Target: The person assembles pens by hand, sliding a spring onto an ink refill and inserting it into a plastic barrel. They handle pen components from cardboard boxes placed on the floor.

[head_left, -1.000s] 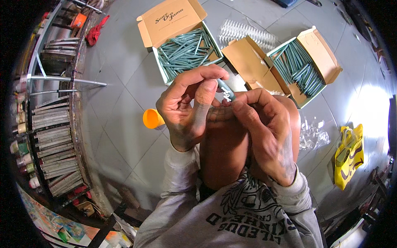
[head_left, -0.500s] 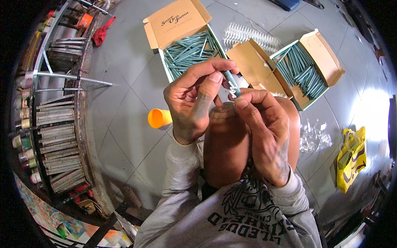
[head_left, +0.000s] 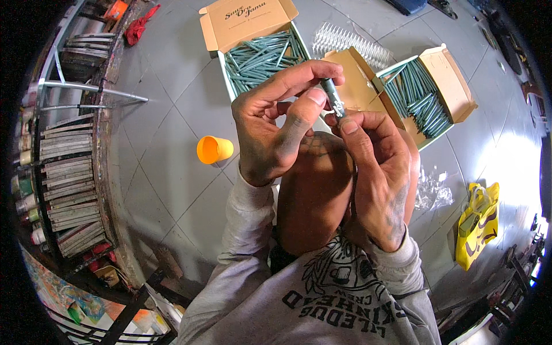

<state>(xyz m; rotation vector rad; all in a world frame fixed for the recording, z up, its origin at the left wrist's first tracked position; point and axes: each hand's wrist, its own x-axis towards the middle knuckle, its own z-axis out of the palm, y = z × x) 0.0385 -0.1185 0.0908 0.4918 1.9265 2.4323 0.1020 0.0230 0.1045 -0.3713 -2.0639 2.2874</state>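
Note:
A short, slim dark green tube [head_left: 333, 99] with white print is held slantwise between my two hands, above my knees. My left hand [head_left: 276, 123] is closed on its upper part, forefinger curled over the top end and thumb alongside. At the lower end, the thumb and forefinger of my right hand [head_left: 376, 178] pinch it. Many similar green tubes [head_left: 261, 57] fill an opened cardboard box [head_left: 250, 23] beyond my left hand. More green tubes [head_left: 417, 100] lie in a second opened box [head_left: 448, 83] to the far right.
An orange cup [head_left: 215, 150] is on the tiled floor left of my left hand. Clear ridged plastic [head_left: 351, 45] lies between the boxes, crumpled clear plastic [head_left: 434, 190] right of my knees. A yellow bag [head_left: 477, 227] sits farther right. A loaded shelf [head_left: 69, 178] lines the left side.
Both hands have shifted slightly right in the picture, with the tube still between them. The tube has tilted a little and my left thumb sits nearer its side. The camera view has shifted slightly.

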